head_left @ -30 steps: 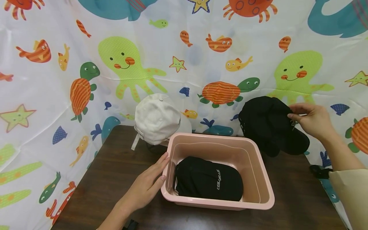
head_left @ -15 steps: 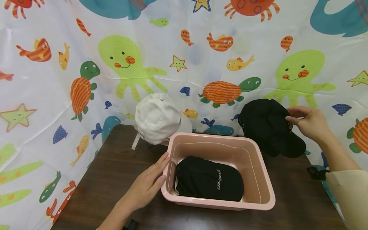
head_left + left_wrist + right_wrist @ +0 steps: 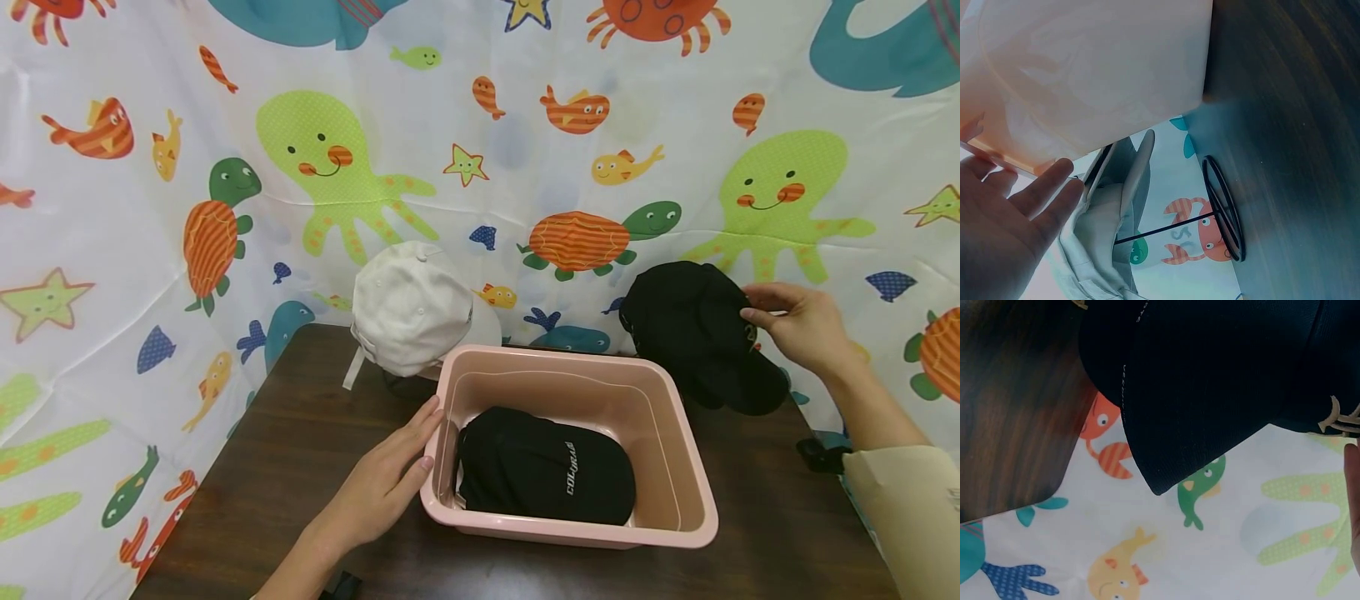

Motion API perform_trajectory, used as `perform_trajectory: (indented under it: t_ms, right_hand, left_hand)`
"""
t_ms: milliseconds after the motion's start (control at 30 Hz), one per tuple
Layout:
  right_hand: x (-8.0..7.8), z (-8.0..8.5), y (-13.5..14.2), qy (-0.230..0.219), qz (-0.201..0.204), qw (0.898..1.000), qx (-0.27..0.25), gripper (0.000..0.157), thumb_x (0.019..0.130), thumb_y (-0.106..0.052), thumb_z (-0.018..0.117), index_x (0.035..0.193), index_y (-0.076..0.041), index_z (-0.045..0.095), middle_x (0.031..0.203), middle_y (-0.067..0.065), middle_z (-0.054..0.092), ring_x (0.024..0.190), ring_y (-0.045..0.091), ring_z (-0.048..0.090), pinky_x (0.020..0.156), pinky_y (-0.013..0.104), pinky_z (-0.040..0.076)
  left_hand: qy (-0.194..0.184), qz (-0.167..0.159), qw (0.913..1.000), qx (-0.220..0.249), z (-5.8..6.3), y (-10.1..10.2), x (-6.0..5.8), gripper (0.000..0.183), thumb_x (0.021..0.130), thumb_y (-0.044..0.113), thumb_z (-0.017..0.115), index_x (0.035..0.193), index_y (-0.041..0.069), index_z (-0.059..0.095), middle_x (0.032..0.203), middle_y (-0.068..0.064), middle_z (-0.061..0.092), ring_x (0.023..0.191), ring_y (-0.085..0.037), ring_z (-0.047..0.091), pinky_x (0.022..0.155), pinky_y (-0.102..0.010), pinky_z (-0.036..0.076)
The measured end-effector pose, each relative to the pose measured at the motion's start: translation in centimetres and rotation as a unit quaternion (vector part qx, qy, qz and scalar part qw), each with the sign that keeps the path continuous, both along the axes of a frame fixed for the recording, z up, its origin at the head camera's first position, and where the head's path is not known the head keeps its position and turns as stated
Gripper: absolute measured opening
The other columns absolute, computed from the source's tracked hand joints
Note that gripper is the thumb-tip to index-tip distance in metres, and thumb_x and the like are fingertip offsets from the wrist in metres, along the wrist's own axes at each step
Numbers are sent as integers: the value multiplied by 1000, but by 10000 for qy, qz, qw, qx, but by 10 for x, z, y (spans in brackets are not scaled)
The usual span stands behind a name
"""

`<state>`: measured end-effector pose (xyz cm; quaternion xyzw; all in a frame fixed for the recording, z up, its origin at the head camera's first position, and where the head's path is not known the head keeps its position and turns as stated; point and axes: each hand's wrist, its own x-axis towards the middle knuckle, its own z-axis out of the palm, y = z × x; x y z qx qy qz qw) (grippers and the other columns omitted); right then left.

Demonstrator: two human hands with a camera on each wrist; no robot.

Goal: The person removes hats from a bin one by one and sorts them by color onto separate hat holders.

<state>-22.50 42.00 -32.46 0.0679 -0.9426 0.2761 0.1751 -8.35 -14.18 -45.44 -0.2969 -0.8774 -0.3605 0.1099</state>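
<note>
My right hand [image 3: 806, 325] pinches the front of a black baseball cap [image 3: 678, 321] between thumb and fingers, at the back right of the table. Its brim points right and down, and a gold emblem [image 3: 1342, 419] shows on its front in the right wrist view. A second black cap [image 3: 517, 467] with white lettering lies inside a pink plastic bin [image 3: 693, 500]. Against that bin's left rim rests my left hand [image 3: 375, 483], fingers nearly straight. Behind the bin's left corner, a white baseball cap [image 3: 408, 308] sits raised on a black wire stand [image 3: 1225, 209].
The dark wooden table [image 3: 285, 467] ends at a cloth backdrop [image 3: 510, 150] printed with sea animals, which also runs along the left side. A black strap-like object [image 3: 821, 456] shows by my right sleeve [image 3: 903, 500].
My right hand and the black cap it holds have shifted slightly down and to the left. The left hand, the bin and the white cap have stayed in place.
</note>
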Motion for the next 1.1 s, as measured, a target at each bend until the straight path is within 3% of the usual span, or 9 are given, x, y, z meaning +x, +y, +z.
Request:
perform_trajectory:
  t_ms: [100,200,367,667,1100]
  right_hand:
    - [1,-1,0,54,-29,10000,76,28,96,-7,75,122,4,73,93,-8,75,80,-29,46,66,5,40]
    - [1,-2,-1,37,-31,9999,134,29,97,-8,75,123,3,73,102,18,77,81,-29,45,66,7,40]
    - [1,-4,-2,-68,-46,9998,184,31,99,-10,73,127,3,71,112,30,73,82,-29,43,67,9,40]
    - [3,-9,-2,-206,49,9997,109,33,100,-7,70,131,6,68,117,34,70,86,-28,41,66,1,39]
    - [7,-21,4,-30,153,9997,199,37,101,-6,68,137,5,65,121,32,68,90,-27,39,65,3,38]
  left_hand:
    - [17,-1,10000,-13,0,0,0,56,108,17,54,162,16,41,171,2,30,153,-18,36,123,-22,24]
    - [30,-2,10000,-4,-1,0,0,56,108,16,54,162,16,41,171,2,30,153,-18,36,123,-22,24]
    - [24,-40,10000,49,-1,0,-1,56,108,16,54,162,15,42,171,1,30,153,-18,36,121,-15,18]
    - [43,-61,10000,45,-1,0,-1,55,108,16,54,161,12,42,171,0,31,153,-19,36,121,-13,17]
    - [12,-40,10000,70,-2,0,-1,54,108,16,54,161,12,43,171,1,30,153,-19,36,121,-13,16]
